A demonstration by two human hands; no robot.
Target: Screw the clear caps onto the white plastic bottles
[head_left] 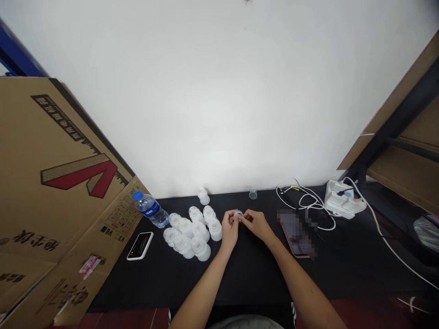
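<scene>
My left hand (pixel 230 225) and my right hand (pixel 256 223) meet over the middle of the black table, fingers closed on a small whitish ring-shaped bottle part (pixel 238 213). Fingertips cover much of it, so its exact kind is hard to make out. Left of my hands stands a cluster of several white baby bottles (pixel 185 227) with translucent tops. One more white bottle (pixel 203 196) stands apart, close to the wall. A clear dome-shaped cap (pixel 253 194) sits beyond my right hand.
A water bottle (pixel 151 209) and a white-edged device (pixel 140 246) are at the left beside a large cardboard box (pixel 51 183). To the right lie a partly blurred phone (pixel 297 235), looped white cables (pixel 305 194) and a white power strip (pixel 341 198). A white wall (pixel 219 100) rises behind.
</scene>
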